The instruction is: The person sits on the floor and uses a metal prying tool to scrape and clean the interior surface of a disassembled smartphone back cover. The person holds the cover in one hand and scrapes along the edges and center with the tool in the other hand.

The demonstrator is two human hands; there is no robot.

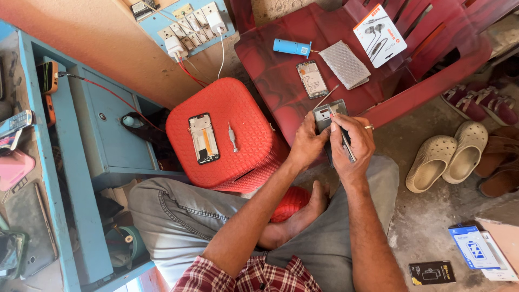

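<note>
**A:** What am I looking at, centre right of the frame?

**B:** I see both hands over the person's lap. The left hand has its grip closed around a small grey phone part, probably a back cover or frame, held just above the edge of the red plastic chair. The right hand pinches a thin metal tool, likely tweezers or a pry pick, with its tip touching the part's upper edge.

**A:** So which step is this?

**B:** I judge it as working at the edge of the part, prying or picking something off. The opened phone lies screen-down on the red stool, left of centre, with a small screwdriver just beside it. Another phone board rests on the chair seat near a blue cylinder.

**A:** What does the next move call for?

**B:** A steady left grip and light pressure from the tool tip, I'd say; a slip could gouge the part.
</note>
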